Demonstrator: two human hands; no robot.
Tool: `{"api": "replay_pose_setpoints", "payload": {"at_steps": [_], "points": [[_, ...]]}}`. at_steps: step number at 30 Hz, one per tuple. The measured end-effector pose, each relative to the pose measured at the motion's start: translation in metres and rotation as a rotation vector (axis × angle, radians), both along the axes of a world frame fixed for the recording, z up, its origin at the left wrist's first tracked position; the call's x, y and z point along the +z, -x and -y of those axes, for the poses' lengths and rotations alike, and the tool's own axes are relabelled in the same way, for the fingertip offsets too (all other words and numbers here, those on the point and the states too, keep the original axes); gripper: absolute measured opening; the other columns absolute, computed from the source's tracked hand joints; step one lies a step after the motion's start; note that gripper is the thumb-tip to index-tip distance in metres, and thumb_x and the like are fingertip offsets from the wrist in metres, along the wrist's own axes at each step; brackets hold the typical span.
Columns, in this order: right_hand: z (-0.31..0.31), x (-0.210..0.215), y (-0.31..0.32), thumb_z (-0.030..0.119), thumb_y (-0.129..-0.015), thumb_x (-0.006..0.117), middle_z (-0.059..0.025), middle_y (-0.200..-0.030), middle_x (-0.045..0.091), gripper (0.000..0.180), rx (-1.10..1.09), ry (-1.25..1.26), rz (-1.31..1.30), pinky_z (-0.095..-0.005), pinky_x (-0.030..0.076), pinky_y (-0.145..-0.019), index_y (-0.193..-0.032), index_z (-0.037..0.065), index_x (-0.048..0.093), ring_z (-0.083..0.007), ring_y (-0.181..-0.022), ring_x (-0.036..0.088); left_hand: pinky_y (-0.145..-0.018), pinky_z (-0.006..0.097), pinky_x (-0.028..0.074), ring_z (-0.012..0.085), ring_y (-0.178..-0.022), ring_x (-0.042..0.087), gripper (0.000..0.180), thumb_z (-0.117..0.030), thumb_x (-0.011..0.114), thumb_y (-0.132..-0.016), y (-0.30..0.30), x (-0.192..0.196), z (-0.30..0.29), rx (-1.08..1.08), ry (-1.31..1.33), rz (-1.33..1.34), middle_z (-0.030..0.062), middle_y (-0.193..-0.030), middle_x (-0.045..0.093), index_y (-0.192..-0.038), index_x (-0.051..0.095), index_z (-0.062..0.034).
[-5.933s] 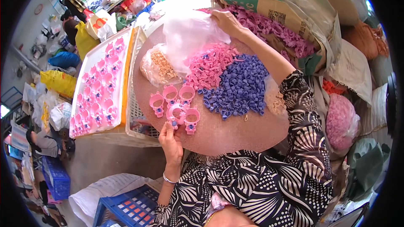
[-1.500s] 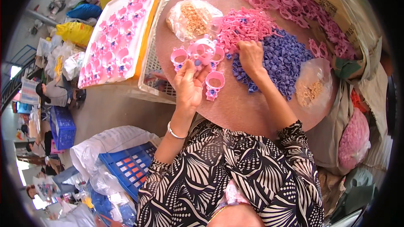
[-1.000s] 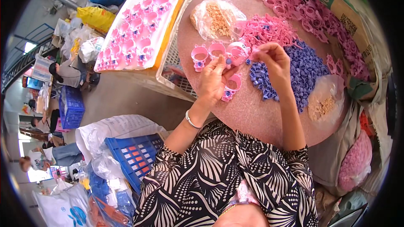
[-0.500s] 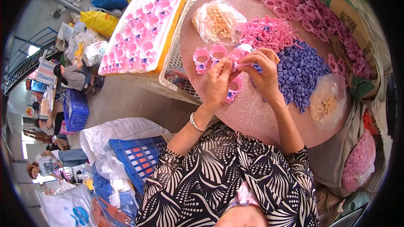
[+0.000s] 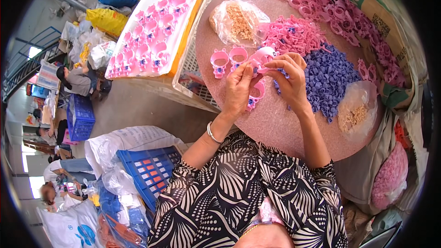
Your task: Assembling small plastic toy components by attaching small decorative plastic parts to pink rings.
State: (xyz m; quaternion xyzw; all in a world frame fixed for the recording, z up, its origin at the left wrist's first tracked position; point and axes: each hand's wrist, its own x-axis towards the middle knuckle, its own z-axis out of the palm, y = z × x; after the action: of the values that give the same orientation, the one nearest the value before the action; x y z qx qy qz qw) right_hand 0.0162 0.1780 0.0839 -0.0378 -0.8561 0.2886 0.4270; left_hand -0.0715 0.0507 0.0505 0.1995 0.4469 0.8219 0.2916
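Observation:
Over the round speckled table (image 5: 294, 133), my left hand (image 5: 239, 85) grips a pink plastic figure (image 5: 264, 56) with a ring-shaped top. My right hand (image 5: 291, 78) pinches at the same figure from the other side; whatever small part is between its fingertips is hidden. Two assembled pink figures with blue middles (image 5: 220, 62) lie just left of my hands. Another pink figure (image 5: 257, 94) rests under my left hand. To the right of my hands is a heap of small blue parts (image 5: 328, 82), with a pile of small pink pieces (image 5: 294, 36) behind it.
Clear bags of tan bits (image 5: 240, 24) (image 5: 356, 115) sit on the table. Pink frames (image 5: 321, 7) line its far right edge. A white tray (image 5: 133, 34) of finished figures rests on a crate at left. A blue basket (image 5: 149, 170) stands near my left elbow. People work far left.
My hands stay together on the pink figure, with small finger shifts; its ring has turned slightly. The view has shifted a little. A person at far left has changed posture.

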Motion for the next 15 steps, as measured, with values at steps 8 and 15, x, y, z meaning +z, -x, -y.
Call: {"api": "replay_pose_setpoints", "payload": {"at_steps": [8,15], "points": [[0.002,-0.003,0.002,0.012,-0.074,0.072,-0.0029,-0.093,0.062,0.016,-0.070,0.061,0.016,-0.0348,0.036,-0.087,-0.088,0.009,0.066,-0.0212,-0.098,0.053,-0.082,0.025,0.053,0.0070,-0.084,0.057,0.032,-0.022,0.051,-0.098,0.000,-0.001,0.005,0.020,0.044,-0.191,0.0007,-0.094,0.061,-0.118,0.058,0.0015],[0.001,-0.016,0.006,0.007,-0.073,0.074,-0.0130,-0.120,0.051,0.021,0.014,0.240,-0.049,-0.0373,0.038,-0.098,-0.090,0.005,0.063,-0.0259,-0.114,0.048,-0.075,0.020,0.048,0.0044,-0.082,0.054,0.030,-0.021,0.052,-0.098,-0.006,0.007,0.009,0.099,0.209,-0.379,-0.0011,-0.092,0.061,-0.118,0.059,0.0006]]}}
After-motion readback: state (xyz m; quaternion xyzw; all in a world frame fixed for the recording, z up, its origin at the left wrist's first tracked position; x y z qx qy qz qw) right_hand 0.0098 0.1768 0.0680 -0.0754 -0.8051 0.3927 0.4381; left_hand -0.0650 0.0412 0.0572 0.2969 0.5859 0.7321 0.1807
